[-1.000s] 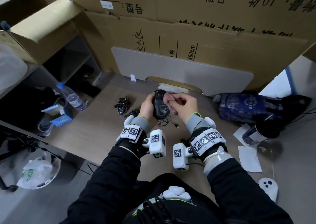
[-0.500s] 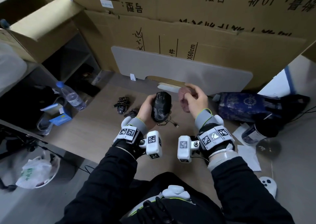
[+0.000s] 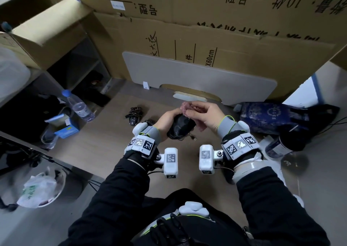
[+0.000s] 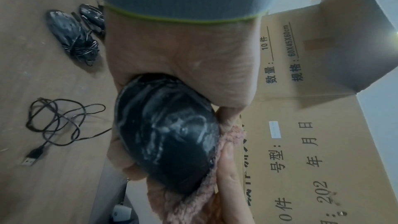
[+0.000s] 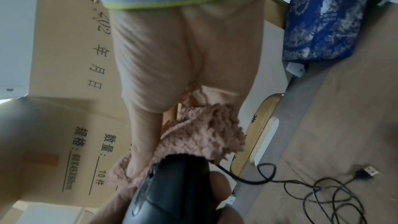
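head view, pink cloth (image 3: pixel 189 107) on black mouse (image 3: pixel 180 126)

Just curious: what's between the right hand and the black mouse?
A fluffy pink cloth, which the right hand presses against the computer mouse gripped by the left hand; the wrist views show it best.

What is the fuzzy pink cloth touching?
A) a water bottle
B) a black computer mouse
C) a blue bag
B: the right hand holds the pink cloth against the black mouse, which the left hand grips.
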`<state>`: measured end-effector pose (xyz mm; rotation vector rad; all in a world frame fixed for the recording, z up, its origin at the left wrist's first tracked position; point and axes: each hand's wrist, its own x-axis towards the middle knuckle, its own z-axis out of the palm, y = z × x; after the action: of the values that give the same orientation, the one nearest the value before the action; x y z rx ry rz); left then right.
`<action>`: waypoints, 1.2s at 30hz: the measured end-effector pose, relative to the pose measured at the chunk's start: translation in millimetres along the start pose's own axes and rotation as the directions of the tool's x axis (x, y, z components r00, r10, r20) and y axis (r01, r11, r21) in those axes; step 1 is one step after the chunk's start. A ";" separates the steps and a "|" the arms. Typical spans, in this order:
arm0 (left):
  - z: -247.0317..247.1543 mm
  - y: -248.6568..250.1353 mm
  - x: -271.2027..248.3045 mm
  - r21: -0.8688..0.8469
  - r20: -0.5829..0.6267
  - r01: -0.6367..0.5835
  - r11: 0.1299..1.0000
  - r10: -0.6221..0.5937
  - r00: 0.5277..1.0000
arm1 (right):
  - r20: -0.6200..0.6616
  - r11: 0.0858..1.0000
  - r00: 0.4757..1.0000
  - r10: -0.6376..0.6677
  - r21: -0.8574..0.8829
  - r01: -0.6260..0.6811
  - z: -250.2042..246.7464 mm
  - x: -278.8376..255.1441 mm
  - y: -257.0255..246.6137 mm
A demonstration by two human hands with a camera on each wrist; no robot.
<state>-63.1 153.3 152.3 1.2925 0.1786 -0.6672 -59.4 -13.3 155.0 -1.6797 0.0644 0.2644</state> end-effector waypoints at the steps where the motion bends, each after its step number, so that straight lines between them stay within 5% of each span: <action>1: 0.5 0.8 -1.4 0.009 0.003 0.007 1.000 -0.008 1.000 | -0.020 0.999 1.000 0.013 0.031 -0.012 -1.2 2.5 0.1; 7: -0.9 -8.8 -0.5 0.017 0.002 0.034 0.999 -0.034 0.999 | -0.107 0.981 0.993 0.047 0.194 -0.026 6.5 4.6 2.3; 13: -2.9 -17.9 3.7 -0.118 -0.113 0.032 0.993 -0.045 0.993 | -0.394 0.979 0.917 0.056 0.203 0.028 -3.9 0.2 19.8; 19: 4.9 -19.9 6.3 -0.066 0.024 0.080 0.995 -0.078 0.997 | -0.281 0.989 0.952 -0.118 -0.116 0.088 13.8 -1.4 -0.6; 24: 9.9 -26.7 11.2 -0.107 0.041 0.052 0.993 -0.048 0.998 | -0.336 0.967 0.927 -0.164 -0.239 0.084 18.8 1.7 -1.1; 29: 15.0 -18.1 14.4 -0.340 -0.023 0.072 0.938 -0.085 0.996 | -0.181 0.931 0.959 -0.217 -0.333 0.148 23.2 -4.0 -10.4; 33: 4.9 -7.7 16.0 -0.466 0.036 0.123 0.876 -0.120 0.992 | -0.075 0.900 0.960 -0.271 -0.373 0.225 26.3 -10.1 -13.7; 36: 4.5 -4.9 14.0 -0.585 -0.023 0.058 0.809 -0.088 0.996 | -0.005 0.893 0.958 -0.286 -0.363 0.265 27.0 -11.5 -16.6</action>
<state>-55.6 143.5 142.8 0.7044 0.4420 -0.5822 -71.0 14.2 170.7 -2.0348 -0.1910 0.0090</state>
